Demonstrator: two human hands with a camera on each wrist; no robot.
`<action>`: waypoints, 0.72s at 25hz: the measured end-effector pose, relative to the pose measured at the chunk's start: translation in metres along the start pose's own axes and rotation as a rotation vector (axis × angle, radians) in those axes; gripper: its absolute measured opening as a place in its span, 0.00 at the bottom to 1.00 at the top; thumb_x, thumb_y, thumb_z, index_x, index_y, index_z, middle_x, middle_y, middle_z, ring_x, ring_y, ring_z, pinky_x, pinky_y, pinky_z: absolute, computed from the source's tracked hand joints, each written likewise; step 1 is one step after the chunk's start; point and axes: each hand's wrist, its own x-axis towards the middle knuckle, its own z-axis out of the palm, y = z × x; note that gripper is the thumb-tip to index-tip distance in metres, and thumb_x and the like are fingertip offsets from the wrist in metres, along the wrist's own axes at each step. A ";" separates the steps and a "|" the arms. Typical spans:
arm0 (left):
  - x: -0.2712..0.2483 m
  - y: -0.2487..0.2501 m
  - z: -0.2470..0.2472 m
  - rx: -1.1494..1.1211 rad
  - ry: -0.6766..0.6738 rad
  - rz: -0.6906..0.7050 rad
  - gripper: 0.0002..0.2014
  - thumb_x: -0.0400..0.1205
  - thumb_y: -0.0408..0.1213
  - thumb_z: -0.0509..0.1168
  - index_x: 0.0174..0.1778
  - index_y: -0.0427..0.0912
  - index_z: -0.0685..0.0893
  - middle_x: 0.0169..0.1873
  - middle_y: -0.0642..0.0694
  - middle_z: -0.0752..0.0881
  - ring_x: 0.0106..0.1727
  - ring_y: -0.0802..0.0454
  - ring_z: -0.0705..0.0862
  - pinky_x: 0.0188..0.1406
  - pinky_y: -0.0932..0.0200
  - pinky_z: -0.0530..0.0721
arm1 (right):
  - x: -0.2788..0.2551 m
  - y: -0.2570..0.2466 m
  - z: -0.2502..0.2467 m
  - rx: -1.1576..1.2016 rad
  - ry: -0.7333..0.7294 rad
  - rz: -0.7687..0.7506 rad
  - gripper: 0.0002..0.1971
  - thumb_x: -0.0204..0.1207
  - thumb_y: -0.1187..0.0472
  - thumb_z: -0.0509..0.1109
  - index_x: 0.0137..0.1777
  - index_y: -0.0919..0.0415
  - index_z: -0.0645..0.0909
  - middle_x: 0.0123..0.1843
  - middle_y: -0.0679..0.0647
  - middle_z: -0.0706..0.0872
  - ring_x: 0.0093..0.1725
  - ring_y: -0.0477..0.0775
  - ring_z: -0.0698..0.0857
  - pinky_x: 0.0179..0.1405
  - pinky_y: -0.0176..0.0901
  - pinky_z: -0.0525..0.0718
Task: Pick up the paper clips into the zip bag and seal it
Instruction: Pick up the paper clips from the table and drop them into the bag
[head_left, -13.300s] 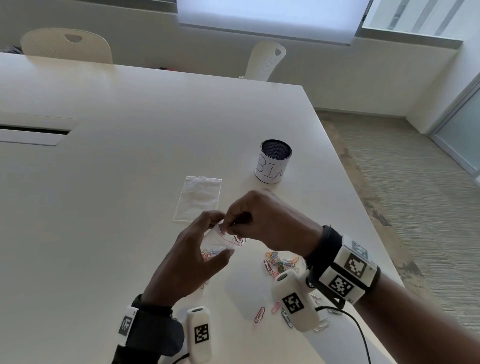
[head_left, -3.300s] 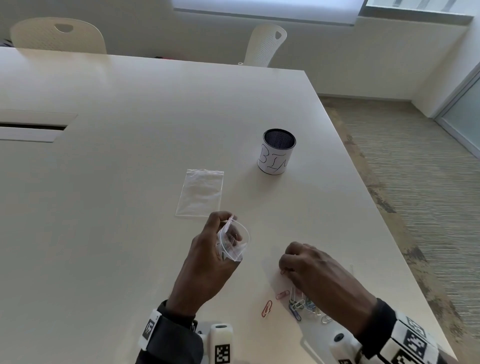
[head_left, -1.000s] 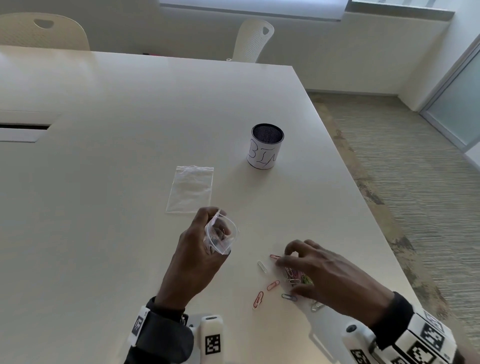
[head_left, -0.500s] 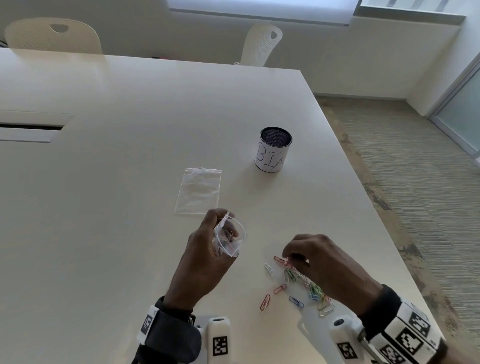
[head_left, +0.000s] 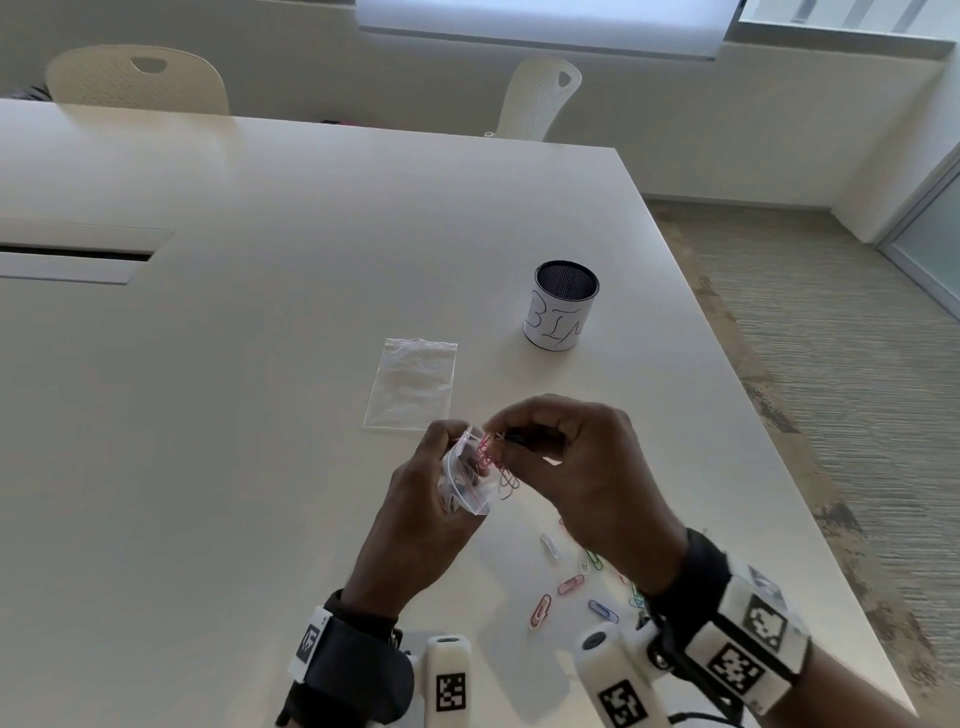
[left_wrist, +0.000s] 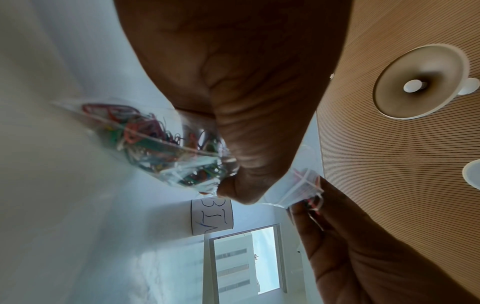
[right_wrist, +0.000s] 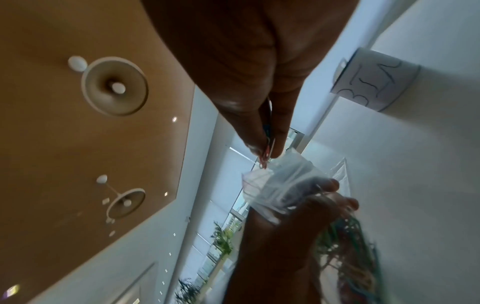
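Note:
My left hand (head_left: 426, 499) grips a small clear zip bag (head_left: 465, 478) above the table, its mouth turned up and to the right. The left wrist view shows the bag (left_wrist: 161, 144) packed with coloured paper clips. My right hand (head_left: 566, 467) pinches a few pink clips (head_left: 498, 467) at the bag's mouth; in the right wrist view the pinched clips (right_wrist: 266, 156) hang just over the bag's open rim (right_wrist: 259, 181). Several loose clips (head_left: 571, 587) lie on the table under my right wrist.
A second, empty zip bag (head_left: 413, 384) lies flat just beyond my hands. A round mesh cup labelled BIN (head_left: 561, 306) stands further back on the right. The table's right edge (head_left: 779, 467) runs close to the loose clips. Two chairs stand at the far side.
My right hand has lifted off the pile on the table with a few clips and moved up and left to the bag's mouth. The left hand keeps the bag.

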 end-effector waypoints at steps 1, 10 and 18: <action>0.000 0.000 0.000 0.006 0.004 0.000 0.27 0.77 0.25 0.78 0.65 0.53 0.78 0.44 0.57 0.91 0.45 0.62 0.91 0.39 0.75 0.83 | 0.001 0.002 0.006 -0.045 0.007 -0.019 0.07 0.75 0.71 0.82 0.48 0.59 0.94 0.43 0.49 0.95 0.43 0.45 0.94 0.48 0.35 0.92; 0.001 -0.005 0.001 0.013 0.014 0.005 0.23 0.78 0.30 0.77 0.63 0.56 0.78 0.43 0.55 0.90 0.39 0.55 0.90 0.35 0.62 0.87 | -0.001 -0.007 0.009 -0.142 -0.121 -0.013 0.05 0.80 0.69 0.77 0.50 0.60 0.92 0.44 0.46 0.96 0.46 0.38 0.95 0.51 0.38 0.93; 0.000 -0.009 0.000 -0.017 0.020 -0.005 0.27 0.76 0.27 0.78 0.65 0.55 0.79 0.49 0.58 0.91 0.49 0.57 0.91 0.47 0.70 0.86 | -0.004 0.007 -0.051 -0.347 -0.033 -0.002 0.04 0.77 0.65 0.82 0.47 0.56 0.92 0.38 0.44 0.94 0.41 0.40 0.92 0.45 0.27 0.89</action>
